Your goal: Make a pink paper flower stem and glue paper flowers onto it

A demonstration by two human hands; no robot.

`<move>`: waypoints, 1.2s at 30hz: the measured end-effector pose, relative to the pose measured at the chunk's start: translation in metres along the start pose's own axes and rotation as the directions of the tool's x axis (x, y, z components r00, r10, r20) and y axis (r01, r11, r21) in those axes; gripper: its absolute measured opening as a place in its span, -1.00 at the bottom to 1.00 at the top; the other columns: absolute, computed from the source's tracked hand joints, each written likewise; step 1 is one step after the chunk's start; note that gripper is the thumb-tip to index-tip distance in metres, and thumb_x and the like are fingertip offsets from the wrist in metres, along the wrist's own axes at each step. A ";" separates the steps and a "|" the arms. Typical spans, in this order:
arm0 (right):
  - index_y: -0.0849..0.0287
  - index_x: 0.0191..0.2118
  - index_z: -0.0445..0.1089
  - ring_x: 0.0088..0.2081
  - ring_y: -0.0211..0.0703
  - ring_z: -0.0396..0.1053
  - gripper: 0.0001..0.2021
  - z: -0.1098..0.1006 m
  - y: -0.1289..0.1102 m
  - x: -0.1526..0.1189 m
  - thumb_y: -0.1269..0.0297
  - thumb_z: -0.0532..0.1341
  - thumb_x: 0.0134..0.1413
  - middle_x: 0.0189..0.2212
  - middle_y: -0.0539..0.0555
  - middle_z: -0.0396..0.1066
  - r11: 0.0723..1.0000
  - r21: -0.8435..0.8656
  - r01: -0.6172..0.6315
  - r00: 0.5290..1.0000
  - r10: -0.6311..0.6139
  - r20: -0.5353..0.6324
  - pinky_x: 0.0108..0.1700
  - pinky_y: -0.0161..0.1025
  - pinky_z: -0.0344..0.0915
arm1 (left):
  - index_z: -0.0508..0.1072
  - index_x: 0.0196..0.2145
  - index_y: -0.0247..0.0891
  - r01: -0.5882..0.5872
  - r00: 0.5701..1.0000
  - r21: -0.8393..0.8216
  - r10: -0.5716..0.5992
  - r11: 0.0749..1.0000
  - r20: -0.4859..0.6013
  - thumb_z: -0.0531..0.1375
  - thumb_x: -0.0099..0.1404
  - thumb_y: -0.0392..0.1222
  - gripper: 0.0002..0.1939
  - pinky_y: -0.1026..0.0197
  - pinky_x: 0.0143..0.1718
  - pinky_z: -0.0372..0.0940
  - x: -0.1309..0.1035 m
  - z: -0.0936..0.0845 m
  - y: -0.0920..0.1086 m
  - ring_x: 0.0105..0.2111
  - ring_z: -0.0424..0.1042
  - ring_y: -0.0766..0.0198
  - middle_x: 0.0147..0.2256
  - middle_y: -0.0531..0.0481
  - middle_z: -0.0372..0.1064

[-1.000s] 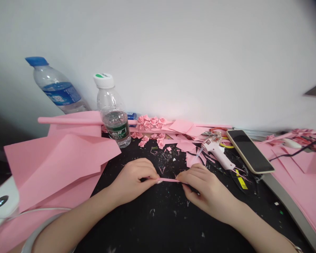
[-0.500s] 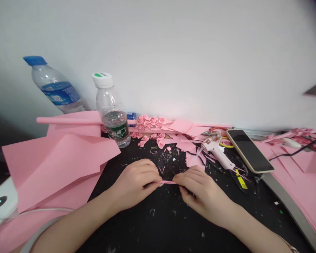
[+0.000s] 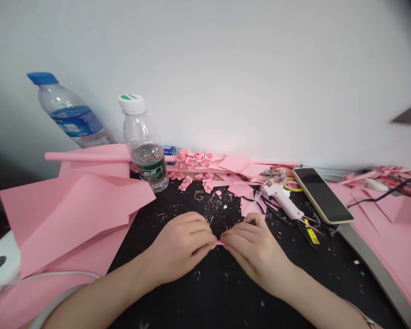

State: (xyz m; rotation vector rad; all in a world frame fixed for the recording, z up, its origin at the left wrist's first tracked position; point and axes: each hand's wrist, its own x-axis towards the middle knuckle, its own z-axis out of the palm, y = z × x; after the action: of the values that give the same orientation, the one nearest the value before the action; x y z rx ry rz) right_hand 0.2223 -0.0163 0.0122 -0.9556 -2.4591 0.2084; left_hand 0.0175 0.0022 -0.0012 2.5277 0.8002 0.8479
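Near the middle of the black tabletop point(image 3: 198, 297), a small folded strip of pink paper point(image 3: 218, 243) shows between my fingertips. My left hand point(image 3: 183, 244) pinches its left end. On the other end, my right hand point(image 3: 251, 251) is closed, with one finger raised in a bend. The two hands nearly touch, and most of the strip is hidden under the fingers. Beyond them lie paper scraps point(image 3: 219, 193) and folded pink paper flowers point(image 3: 194, 158). A white glue gun point(image 3: 281, 198) rests on its side past my right hand.
Large pink sheets point(image 3: 75, 214) cover the left side, beside a clear bottle point(image 3: 147, 157) and a blue-capped bottle point(image 3: 73, 114). A phone point(image 3: 324, 195) lies at the right, near cables and more pink paper point(image 3: 393, 242). A wall stands behind.
Both hands have come closer together and slightly toward me, so less of the pink strip shows. A finger of my right hand has lifted into a bend.
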 end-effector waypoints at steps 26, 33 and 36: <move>0.21 -0.33 0.36 -0.38 -0.22 0.34 -0.90 -0.004 0.011 -0.001 0.41 0.12 0.20 -0.45 0.02 0.45 0.994 0.057 -0.093 0.993 0.096 -0.062 -0.25 -0.20 0.06 | 0.46 -0.38 -0.24 0.058 0.991 0.093 -0.046 0.994 -0.124 0.09 0.31 -0.34 -0.82 0.07 0.05 0.13 0.000 0.005 0.000 -0.32 0.38 0.31 -0.41 0.05 0.45; 0.22 -0.38 0.36 -0.41 -0.21 0.34 -0.82 -0.005 0.011 0.001 0.45 0.06 0.22 -0.50 0.04 0.43 0.999 0.017 -0.030 0.996 0.032 -0.079 -0.28 -0.19 0.09 | 0.47 -0.37 -0.22 0.079 0.993 0.089 -0.071 0.993 -0.090 0.09 0.32 -0.30 -0.82 0.05 0.04 0.12 0.003 0.004 0.002 -0.31 0.40 0.29 -0.38 0.05 0.48; 0.20 -0.36 0.36 -0.40 -0.22 0.35 -0.85 -0.005 0.009 0.002 0.42 0.09 0.21 -0.49 0.02 0.44 0.998 0.044 -0.054 0.997 0.057 -0.056 -0.26 -0.20 0.10 | 0.48 -0.40 -0.23 0.063 0.994 0.088 -0.055 0.994 -0.092 0.06 0.33 -0.30 -0.78 0.06 0.04 0.12 0.004 0.003 0.003 -0.34 0.41 0.31 -0.41 0.05 0.48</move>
State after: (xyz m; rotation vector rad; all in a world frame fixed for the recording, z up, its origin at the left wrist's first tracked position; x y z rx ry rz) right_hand 0.2294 -0.0085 0.0146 -0.9987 -2.3688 0.2474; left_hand 0.0231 0.0017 -0.0007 2.5450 0.9578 0.9298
